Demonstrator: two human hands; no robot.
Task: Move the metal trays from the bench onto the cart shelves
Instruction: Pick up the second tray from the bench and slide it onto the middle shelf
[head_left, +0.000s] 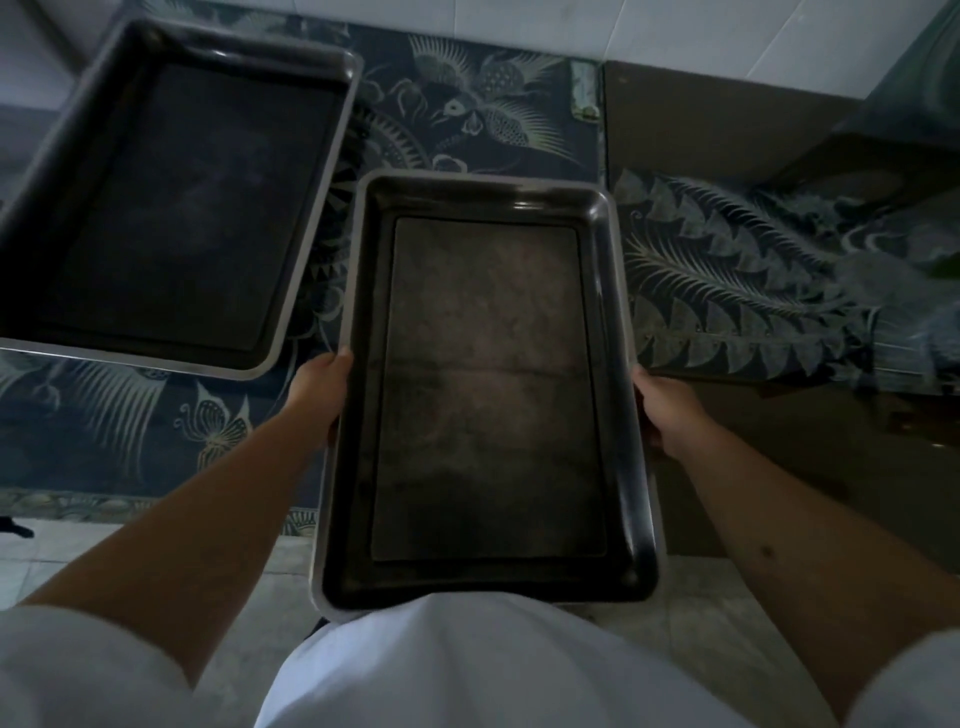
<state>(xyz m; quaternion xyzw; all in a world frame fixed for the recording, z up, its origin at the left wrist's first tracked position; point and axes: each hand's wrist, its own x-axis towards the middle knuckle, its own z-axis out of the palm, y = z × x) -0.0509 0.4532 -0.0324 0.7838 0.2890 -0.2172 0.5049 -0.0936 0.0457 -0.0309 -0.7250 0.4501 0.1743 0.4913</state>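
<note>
Dark metal tray (488, 395) with pale rim, lengthwise before me, gripped at both long sides. Second, matching tray (171, 208) angled at upper left on patterned counter.

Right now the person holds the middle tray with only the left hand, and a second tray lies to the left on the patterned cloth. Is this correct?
Not quite. The head view shows both hands on the middle tray: the left hand and the right hand grip its long sides. The second tray does lie left on the patterned cloth.
</note>
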